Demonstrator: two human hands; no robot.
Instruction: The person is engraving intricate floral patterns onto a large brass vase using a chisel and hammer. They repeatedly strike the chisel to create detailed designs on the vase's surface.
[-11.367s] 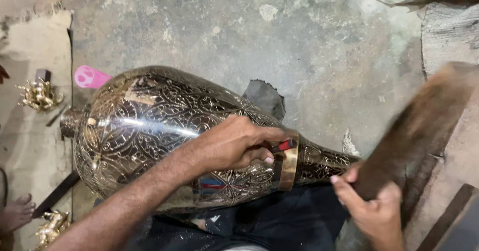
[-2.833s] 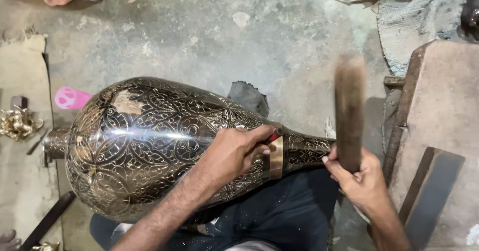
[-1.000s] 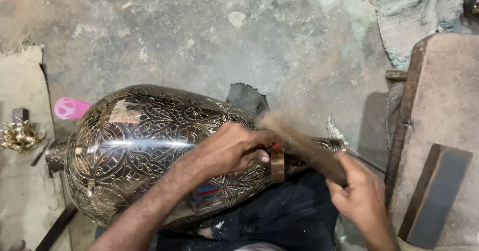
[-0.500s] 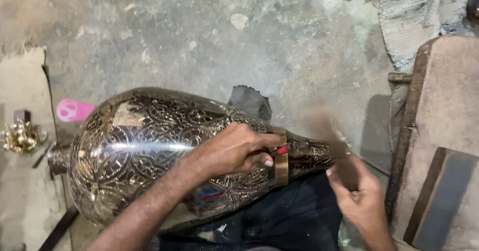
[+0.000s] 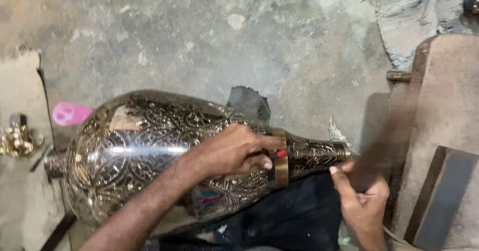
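Observation:
A large engraved metal vase (image 5: 144,151) lies on its side across my lap, neck pointing right. My left hand (image 5: 234,148) rests on its shoulder, fingers pinching a small red-tipped tool (image 5: 281,152) against the brass band (image 5: 280,158) around the neck. My right hand (image 5: 361,196) is by the vase mouth and grips a long wooden mallet (image 5: 386,141), which is motion-blurred and angled up to the right.
Rough concrete floor lies beyond the vase. A pink object (image 5: 70,114) and small brass pieces (image 5: 17,140) are at the left. A dark rag (image 5: 248,103) sits behind the vase. Wooden blocks (image 5: 444,131) and a dark slab (image 5: 439,201) stand at the right.
The mallet has swung up and to the right, away from the vase neck it was close to a second ago. My left hand stays on the band.

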